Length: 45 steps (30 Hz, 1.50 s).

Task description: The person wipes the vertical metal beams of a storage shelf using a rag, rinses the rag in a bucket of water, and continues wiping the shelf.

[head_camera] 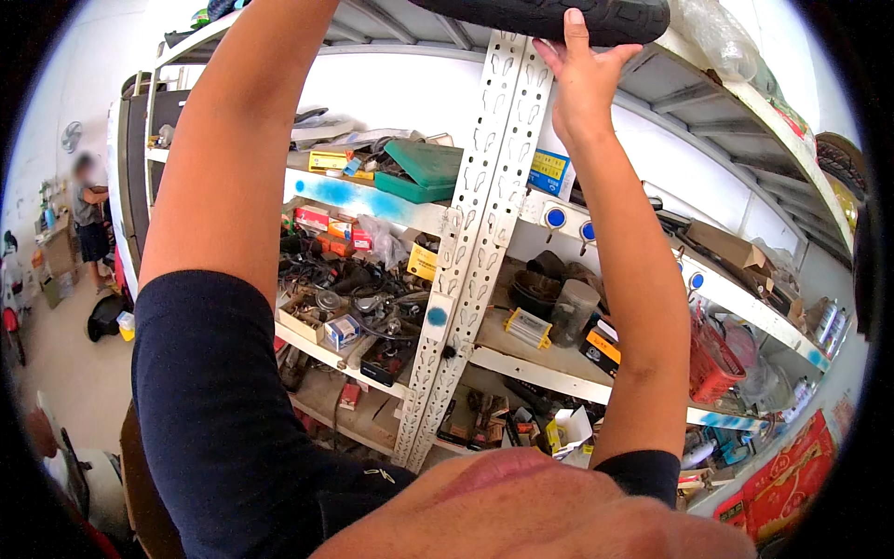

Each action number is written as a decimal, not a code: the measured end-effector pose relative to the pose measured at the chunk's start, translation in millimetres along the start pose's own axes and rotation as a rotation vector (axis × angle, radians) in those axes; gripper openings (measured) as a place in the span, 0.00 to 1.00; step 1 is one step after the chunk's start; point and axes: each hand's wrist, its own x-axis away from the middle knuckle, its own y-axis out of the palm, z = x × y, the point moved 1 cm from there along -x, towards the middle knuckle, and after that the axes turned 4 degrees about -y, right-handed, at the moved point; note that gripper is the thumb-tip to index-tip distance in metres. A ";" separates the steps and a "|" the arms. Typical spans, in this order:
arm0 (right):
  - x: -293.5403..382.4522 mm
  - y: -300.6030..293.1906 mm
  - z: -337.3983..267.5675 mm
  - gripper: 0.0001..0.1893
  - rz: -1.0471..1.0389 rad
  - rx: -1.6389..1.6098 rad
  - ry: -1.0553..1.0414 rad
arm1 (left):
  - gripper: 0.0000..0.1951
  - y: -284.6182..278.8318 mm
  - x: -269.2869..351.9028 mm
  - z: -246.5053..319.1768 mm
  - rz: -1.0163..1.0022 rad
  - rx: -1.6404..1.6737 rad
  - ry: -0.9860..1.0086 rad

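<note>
Both arms reach up in front of a white slotted-steel shelving rack [482,230]. My right hand [583,77] is at the top of the view, gripping a black rubber tyre [559,17] from below. Its thumb presses on the tread while other fingers spread under it. The upper part of the tyre is cut off by the picture's edge. My left forearm rises past the top edge, so the left hand is out of view. Close by the right hand are the rack's perforated upright [517,91] and the underside of the top shelf [670,91].
A green plastic case [419,171] lies on an upper shelf. Below it are loose parts and small boxes [342,332]. A red basket [712,356] hangs at right, near blue-capped hooks [556,218]. A clear plastic bag [719,42] overhangs the top shelf. Another person [89,216] stands far left.
</note>
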 end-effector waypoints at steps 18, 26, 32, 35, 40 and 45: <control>14.4 9.0 -7.4 0.55 -0.020 0.043 -0.033 | 0.13 -46.3 155.6 53.2 -0.045 0.442 0.016; 53.7 -22.7 10.9 0.44 0.059 0.061 0.163 | 0.18 -8.8 339.7 61.6 -0.308 1.274 -0.529; 195.8 -67.4 36.2 0.31 -0.143 0.048 0.535 | 0.25 34.9 459.3 50.7 -0.579 1.944 -0.685; 228.8 -80.7 38.3 0.33 -0.141 0.103 0.824 | 0.24 51.8 495.1 48.4 -0.707 2.114 -0.782; 266.8 -85.6 34.4 0.30 -0.123 -0.132 1.042 | 0.21 70.0 536.0 62.4 -0.750 1.975 -0.955; 304.1 -102.4 42.0 0.16 -0.136 0.088 0.848 | 0.18 84.0 565.8 70.0 -0.781 1.788 -1.100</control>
